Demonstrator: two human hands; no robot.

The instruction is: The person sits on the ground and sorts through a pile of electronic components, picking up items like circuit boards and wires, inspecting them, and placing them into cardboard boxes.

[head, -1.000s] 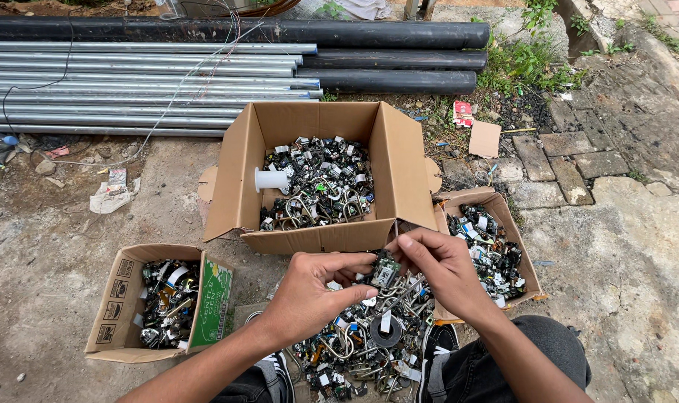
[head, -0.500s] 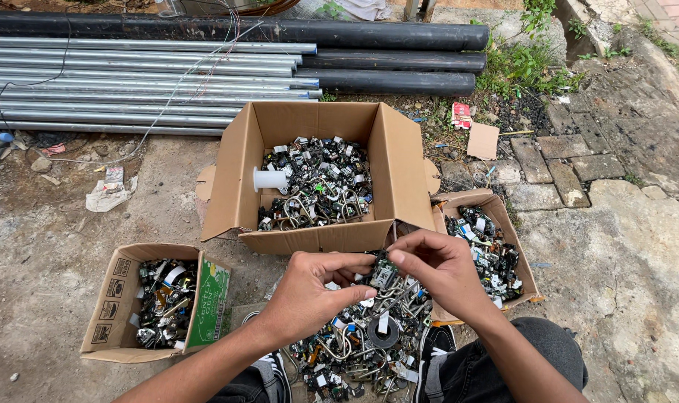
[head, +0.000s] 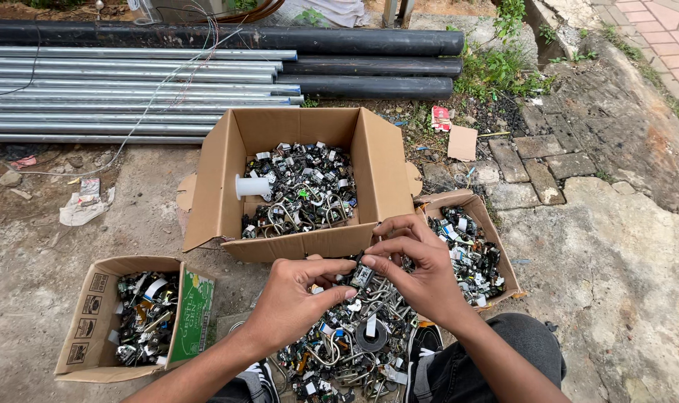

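My left hand and my right hand meet over a pile of small metal and plastic parts on the ground in front of me. Both pinch one small dark part between their fingertips, left from the left side, right from above and the right. A large open cardboard box full of similar parts and metal loops stands just beyond the hands.
A small box of parts sits at the left, another small box at the right. Grey metal pipes and black pipes lie at the back. Paving stones, litter and weeds are at right. My shoes flank the pile.
The hands have stayed over the pile, fingers shifting slightly on the small part; the right hand has turned a little. Boxes have not moved.
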